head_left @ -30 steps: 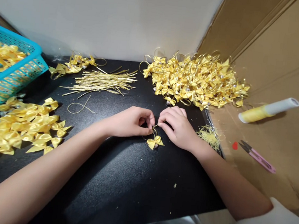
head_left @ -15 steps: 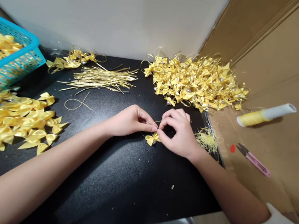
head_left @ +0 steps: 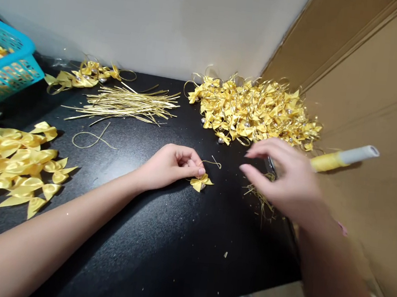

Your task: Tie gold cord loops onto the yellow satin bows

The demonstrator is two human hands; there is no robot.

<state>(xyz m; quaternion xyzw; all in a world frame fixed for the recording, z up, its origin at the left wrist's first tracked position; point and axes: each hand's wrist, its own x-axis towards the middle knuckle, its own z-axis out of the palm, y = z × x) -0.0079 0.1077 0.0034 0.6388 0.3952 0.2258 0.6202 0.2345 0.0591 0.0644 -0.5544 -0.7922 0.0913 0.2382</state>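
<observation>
My left hand [head_left: 173, 165] pinches a thin gold cord between thumb and fingertips at the middle of the black table. Just below those fingertips hangs or lies a yellow ribbon bow [head_left: 200, 182] with a small silvery bead or bell partly showing. The loose end of the gold cord [head_left: 218, 164] curls out to the right of the pinch. My right hand [head_left: 283, 178], slightly blurred, is off to the right with thumb and fingers apart and nothing visible between them. It hovers beside a tangle of cord clippings [head_left: 260, 198].
Loose yellow bows [head_left: 23, 161] spread at left, near a blue basket [head_left: 13, 70]. Straight gold cords [head_left: 128, 103] lie behind, with one looped cord [head_left: 91, 141]. Looped bows pile [head_left: 255, 109] at back right. A yellow-grey tube [head_left: 346, 158] lies on cardboard; a pink handle [head_left: 342, 228] is mostly hidden.
My right hand has let go beside the bow and moved right, over the clippings. The left hand keeps its pinch. The view has shifted slightly to the right.
</observation>
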